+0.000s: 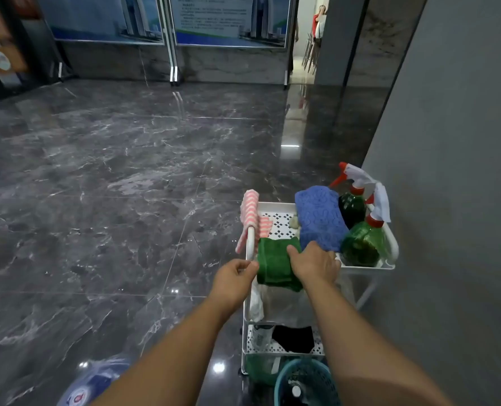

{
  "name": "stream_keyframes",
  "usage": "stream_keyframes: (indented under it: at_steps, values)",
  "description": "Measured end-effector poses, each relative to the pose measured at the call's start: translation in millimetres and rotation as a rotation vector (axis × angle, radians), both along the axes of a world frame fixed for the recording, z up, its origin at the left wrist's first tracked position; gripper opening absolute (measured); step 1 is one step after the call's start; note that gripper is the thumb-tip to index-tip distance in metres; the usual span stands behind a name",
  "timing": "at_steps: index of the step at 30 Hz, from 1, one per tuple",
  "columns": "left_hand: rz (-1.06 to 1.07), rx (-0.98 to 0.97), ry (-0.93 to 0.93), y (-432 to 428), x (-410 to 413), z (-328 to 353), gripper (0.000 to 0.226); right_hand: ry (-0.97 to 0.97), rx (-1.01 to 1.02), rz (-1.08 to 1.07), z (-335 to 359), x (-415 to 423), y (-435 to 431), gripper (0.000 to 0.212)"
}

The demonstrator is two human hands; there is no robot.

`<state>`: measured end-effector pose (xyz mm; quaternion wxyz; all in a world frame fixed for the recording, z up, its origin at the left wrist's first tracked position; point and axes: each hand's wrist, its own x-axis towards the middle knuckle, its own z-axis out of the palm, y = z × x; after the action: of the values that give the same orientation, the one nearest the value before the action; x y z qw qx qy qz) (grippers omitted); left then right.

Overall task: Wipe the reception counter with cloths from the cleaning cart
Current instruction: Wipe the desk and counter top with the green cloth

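The green cloth lies in the lower right of the frame, draped over the near rim of the cleaning cart. Its long axis runs up and down the frame, from the top tray toward the camera, and its lower end hangs over the rim.

The right grip sits on the cloth's right side, with the thumb laid across the green fabric and pointing to the upper left. The bent fingers reach the near edge of a blue cloth. I cannot tell whether this grip is clenched on fabric or only pressing on it.

The left grip, just left of the green cloth, is curled around the lower end of the cart's white handle.

The blue cloth lies folded in the tray, its long axis running away from the camera. A pink-and-white striped cloth hangs over the top of the handle, at the tray's left rim.

Two green spray bottles with red-and-white triggers stand at the tray's right side, one nearer and one farther.

Lower in the frame, a perforated white shelf carries something black. A teal basket sits at the bottom edge.

The cart stands on a glossy dark marble floor, close to a grey wall on the right. Framed posters stand along the top of the frame.
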<state>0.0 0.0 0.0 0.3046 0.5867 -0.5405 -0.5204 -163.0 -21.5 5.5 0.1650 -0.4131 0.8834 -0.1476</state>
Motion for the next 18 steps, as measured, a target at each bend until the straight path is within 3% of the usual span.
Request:
stream_keyframes:
  at_steps: [6, 11, 14, 18]
  values:
    - [0.053, 0.07, 0.099, -4, 0, -7, 0.023, -0.298, 0.004, -0.141, 5, -1, -20, 0.033]
    - [0.083, 0.056, 0.121, -5, 10, 6, 0.016, -0.685, -0.26, -0.233, 25, 1, -22, 0.022]
    - [0.1, 0.034, 0.144, -6, 18, 19, 0.028, -0.767, -0.367, -0.171, 48, 8, -8, 0.007]
    - [0.086, 0.127, 0.266, -1, 26, 51, 0.051, -0.846, -0.468, -0.034, 91, 26, 14, 0.015]
